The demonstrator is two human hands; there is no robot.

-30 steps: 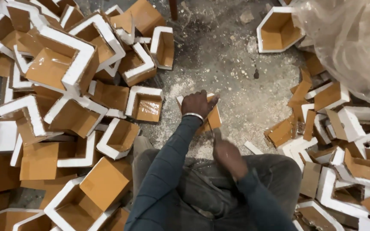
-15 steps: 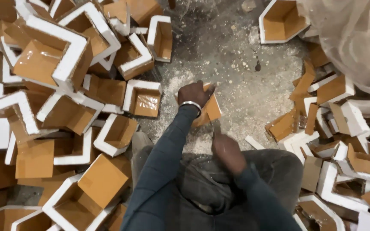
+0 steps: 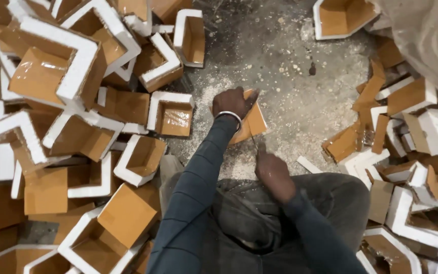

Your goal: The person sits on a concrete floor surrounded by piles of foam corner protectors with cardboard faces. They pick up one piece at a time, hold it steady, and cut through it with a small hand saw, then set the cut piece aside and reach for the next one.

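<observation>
Head view — left hand (image 3: 234, 101) grips brown corner piece (image 3: 249, 124); right hand (image 3: 274, 172) just below.

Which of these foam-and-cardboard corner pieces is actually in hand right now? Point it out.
The brown piece on the bare floor, pinned under the left hand. The right hand works at its lower edge; all others lie untouched in heaps.

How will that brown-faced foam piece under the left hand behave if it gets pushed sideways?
The brown-faced foam piece looks light: thick white foam with a thin brown facing, like the pieces piled around. It would probably slide easily on the crumb-strewn floor unless the left hand pins it. Its edges likely crumble; white crumbs surround it. The right hand is at its lower edge.
</observation>
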